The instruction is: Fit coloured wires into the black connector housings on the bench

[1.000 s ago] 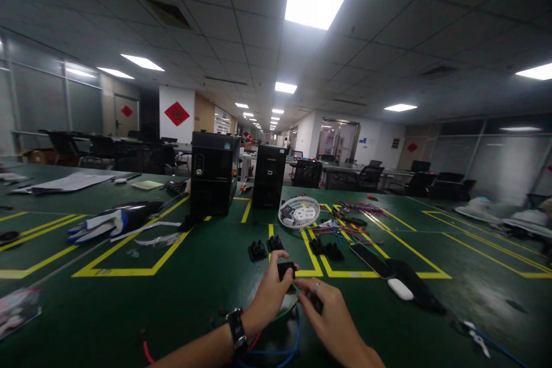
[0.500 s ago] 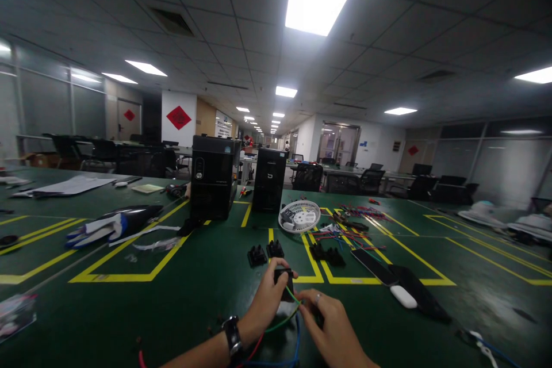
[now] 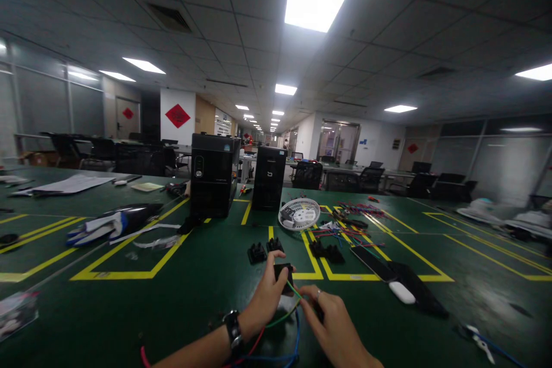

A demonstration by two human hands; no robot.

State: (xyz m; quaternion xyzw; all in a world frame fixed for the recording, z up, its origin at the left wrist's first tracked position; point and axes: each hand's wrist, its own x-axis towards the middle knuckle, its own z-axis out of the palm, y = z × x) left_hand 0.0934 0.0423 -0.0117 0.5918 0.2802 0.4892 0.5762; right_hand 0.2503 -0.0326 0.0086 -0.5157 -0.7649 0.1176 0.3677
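Observation:
In the head view, my left hand (image 3: 264,302) is closed around a small black block-shaped part (image 3: 282,272), partly covered by the fingers. A green wire (image 3: 294,291) runs from beside my left thumb to my right hand (image 3: 334,322), which pinches it between thumb and fingertips. Whether the wire's end sits in the block cannot be made out. Below the hands, a blue wire (image 3: 297,330) and a red wire (image 3: 257,345) loop over the table. Just beyond my left hand stand two black clip-like parts (image 3: 257,252), with similar dark parts (image 3: 326,251) further right.
Two black computer cases (image 3: 212,175) stand at the far side of the green table (image 3: 172,310). A white basket (image 3: 299,214) and a tangle of wires (image 3: 349,233) lie right of them. A phone (image 3: 373,263), a white case (image 3: 402,292) and a glove (image 3: 101,227) are also there.
The black block has turned in my left hand, showing more of its face. My right fingertips have drawn slightly back from it, with more green wire visible between the hands.

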